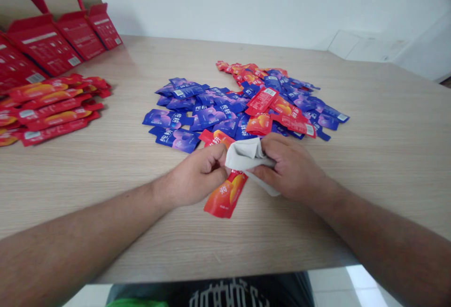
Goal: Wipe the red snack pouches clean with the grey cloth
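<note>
My left hand (197, 173) is closed, with its thumb and curled fingers at the upper part of a red and orange pouch (225, 196). The pouch hangs tilted above the table, its top end hidden by the cloth and my fingers. A folded white cloth (243, 154) is gripped in my right hand (291, 168) and lies against the pouch's top. Just beyond my hands spreads a loose pile of blue-purple pouches (211, 110) and red pouches (259, 124). Another red pouch (216, 138) lies partly behind my left hand.
At the left, red pouches (52, 105) are stacked in rows on the wooden table (148, 232). Behind them stand several opened red cartons (45, 44) with raised flaps. A white wall (225, 6) borders the table's far edge.
</note>
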`<state>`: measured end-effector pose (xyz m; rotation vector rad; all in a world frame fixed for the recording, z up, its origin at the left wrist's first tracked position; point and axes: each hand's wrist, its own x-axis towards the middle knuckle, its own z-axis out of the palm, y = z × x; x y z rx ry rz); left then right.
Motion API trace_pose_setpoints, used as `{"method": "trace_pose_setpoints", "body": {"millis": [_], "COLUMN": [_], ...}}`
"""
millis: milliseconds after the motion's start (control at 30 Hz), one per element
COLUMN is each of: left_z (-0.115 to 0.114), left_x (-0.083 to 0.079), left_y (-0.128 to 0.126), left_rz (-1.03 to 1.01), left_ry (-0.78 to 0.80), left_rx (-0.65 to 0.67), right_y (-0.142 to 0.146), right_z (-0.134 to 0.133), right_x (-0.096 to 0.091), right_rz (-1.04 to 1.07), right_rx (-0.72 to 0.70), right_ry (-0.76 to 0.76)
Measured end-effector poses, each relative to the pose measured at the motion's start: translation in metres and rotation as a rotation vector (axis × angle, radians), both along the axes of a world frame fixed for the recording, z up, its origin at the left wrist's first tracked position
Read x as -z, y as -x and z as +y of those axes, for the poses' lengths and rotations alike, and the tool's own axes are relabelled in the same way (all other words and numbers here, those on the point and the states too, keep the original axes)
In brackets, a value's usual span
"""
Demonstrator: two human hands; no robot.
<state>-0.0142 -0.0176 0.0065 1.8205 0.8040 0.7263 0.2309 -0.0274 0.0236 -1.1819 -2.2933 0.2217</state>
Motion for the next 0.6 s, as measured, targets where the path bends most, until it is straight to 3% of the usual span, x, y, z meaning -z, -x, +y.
{"method": "trace_pose_setpoints", "body": {"millis": [200,333,467,600], "left_z": [-0.001,-0.001,0.002,0.004], "left_x": [0.002,-0.001,-0.002,0.001], "left_y": [0.000,0.000,-0.001,-0.002], "left_rz": [0.007,0.027,-0.013,-0.030], "left_ry": [-0.008,0.010,0.067,0.119], "left_rx": [-0.020,-0.022,-0.061,-0.167], "right_y": [0.000,0.004,0.011,0.018], "right_z": [0.002,-0.005,-0.016,-0.026], "right_x": [0.000,-0.001,-0.001,0.001], "right_rz": [0.007,-0.038,-0.039,-0.126], "right_rx": [0.089,-0.033,-0.067,-0.245], "right_ry": [-0.048,0.005,0.050,0.096]}}
